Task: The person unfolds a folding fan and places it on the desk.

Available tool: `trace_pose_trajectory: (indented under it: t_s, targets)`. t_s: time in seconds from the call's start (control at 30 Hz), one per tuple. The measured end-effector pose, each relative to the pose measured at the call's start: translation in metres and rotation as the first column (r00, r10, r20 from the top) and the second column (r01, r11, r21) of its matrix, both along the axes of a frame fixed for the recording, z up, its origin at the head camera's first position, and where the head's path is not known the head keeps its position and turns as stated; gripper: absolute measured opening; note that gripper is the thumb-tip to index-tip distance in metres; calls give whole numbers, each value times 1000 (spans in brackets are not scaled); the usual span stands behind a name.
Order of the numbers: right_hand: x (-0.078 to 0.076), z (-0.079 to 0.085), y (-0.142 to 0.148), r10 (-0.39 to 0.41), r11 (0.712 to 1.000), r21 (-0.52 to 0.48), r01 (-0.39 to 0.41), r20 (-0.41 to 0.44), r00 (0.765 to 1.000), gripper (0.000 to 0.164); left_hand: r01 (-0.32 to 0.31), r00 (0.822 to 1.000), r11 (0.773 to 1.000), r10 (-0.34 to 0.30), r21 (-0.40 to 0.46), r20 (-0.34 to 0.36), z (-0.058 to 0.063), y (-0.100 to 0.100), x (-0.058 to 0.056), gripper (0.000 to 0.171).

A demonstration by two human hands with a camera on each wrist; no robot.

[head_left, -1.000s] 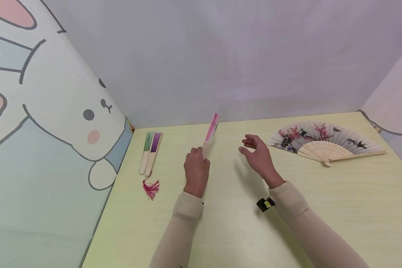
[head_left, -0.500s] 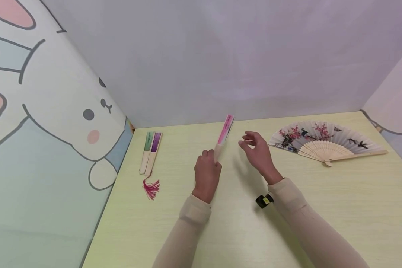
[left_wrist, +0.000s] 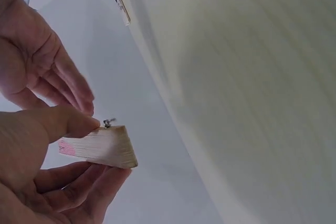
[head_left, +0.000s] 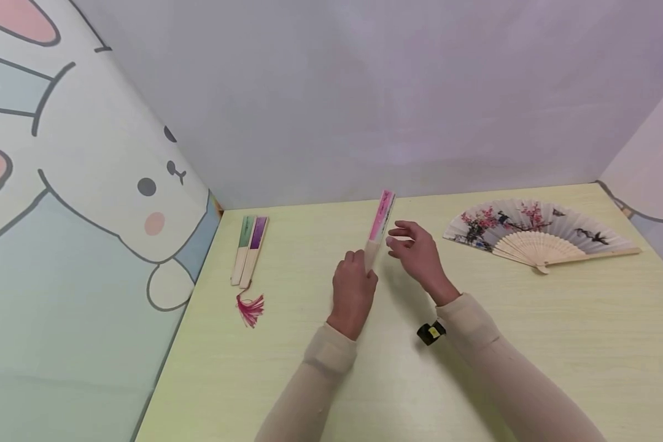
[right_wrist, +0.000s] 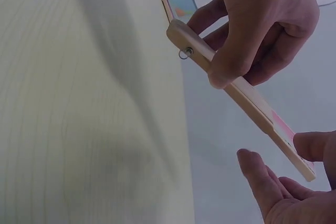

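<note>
Left hand point(head_left: 354, 291) pinching folded pink fan point(head_left: 378, 228) near pivot point(right_wrist: 189, 52), presumably leaving leaf end point(head_left: 383, 204) free; right hand point(head_left: 418, 255) hovering alongside (contact unclear), fingers point(head_left: 411, 228) curving loosely

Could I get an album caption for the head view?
Left hand gripping a folded pink fan, right hand close by, between two folded fans and a spread blossom-patterned fan.

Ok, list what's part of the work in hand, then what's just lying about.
In the work:
folded pink fan, held by the left hand
right hand, close to the fan's pink end

Apparently just lying about:
spread fan at right
folded green fan
folded purple fan
tassel at its near end
</note>
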State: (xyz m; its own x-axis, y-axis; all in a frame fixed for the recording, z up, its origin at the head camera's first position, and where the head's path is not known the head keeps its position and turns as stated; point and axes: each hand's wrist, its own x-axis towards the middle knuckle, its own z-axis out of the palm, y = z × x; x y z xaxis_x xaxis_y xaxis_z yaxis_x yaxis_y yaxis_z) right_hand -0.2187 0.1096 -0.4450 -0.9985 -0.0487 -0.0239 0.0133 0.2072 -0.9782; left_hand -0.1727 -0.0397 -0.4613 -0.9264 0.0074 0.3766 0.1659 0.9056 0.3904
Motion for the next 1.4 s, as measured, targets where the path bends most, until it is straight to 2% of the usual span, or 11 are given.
trace_pose_trajectory:
  t_s: [0.17,0.53,0.73,0.83,1.03,1.27,1.4]
  targets:
    - [2,2,-4,5,998,-56,-6,-9,1000,44,19,1000,1000,-19,13,6,0,3,0,28]
    - [1,1,-6,-42,999,-21,42,-29,999,36,52,996,996,-56,69,68,1,11,1,34]
    - [1,0,-3,-69,997,-17,69,-32,997,32,73,984,980,-101,187,144,0,13,1,41]
    - [2,-1,-1,-62,998,-9,61,-37,997,30,72,972,950,-135,305,190,1,11,-2,43]
    - [5,-1,0,-8,1000,-23,7,-41,999,27,44,951,848,-198,529,238,9,4,-14,42]
    - [8,0,-2,25,999,25,-24,-43,999,26,-3,952,774,-192,633,238,9,-2,-27,30]
    - [9,2,-2,37,998,51,-35,-40,999,26,-24,946,705,-214,709,245,7,-4,-31,26]
